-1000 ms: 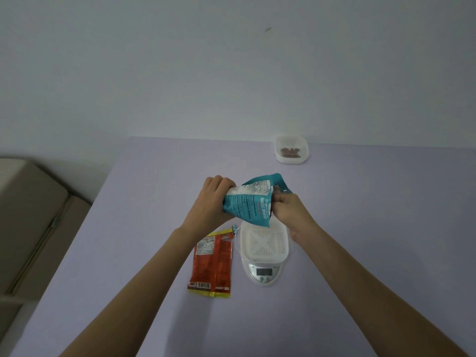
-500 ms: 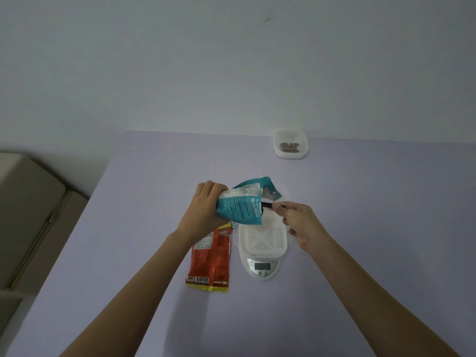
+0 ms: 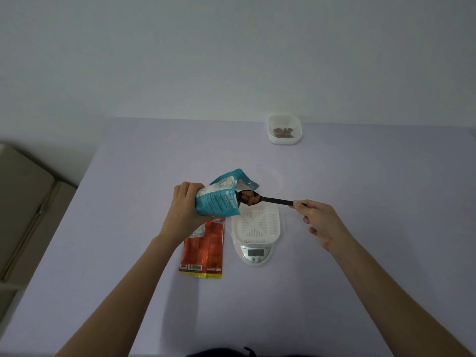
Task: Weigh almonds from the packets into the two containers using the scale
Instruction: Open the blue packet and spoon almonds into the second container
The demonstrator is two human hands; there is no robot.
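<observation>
My left hand (image 3: 186, 205) grips a teal almond packet (image 3: 219, 199), tilted with its open mouth facing right. My right hand (image 3: 319, 222) pinches the end of a black spoon (image 3: 273, 200). The spoon's bowl, loaded with almonds (image 3: 248, 197), sits just outside the packet's mouth, above the far edge of the scale. The white scale (image 3: 255, 237) carries a clear container (image 3: 257, 222) that looks empty; its display faces me. An orange-red packet (image 3: 204, 249) lies flat to the left of the scale. A second white container (image 3: 284, 129) holding some almonds stands at the table's far edge.
The lavender table (image 3: 360, 189) ends at a white wall behind the far container. A clear lid (image 3: 270, 177) lies flat behind the scale. A beige cabinet or sofa (image 3: 23, 202) stands off the table's left side.
My right hand drew the spoon out of the teal packet to the right; it now shows a load of almonds. The left hand kept holding the packet.
</observation>
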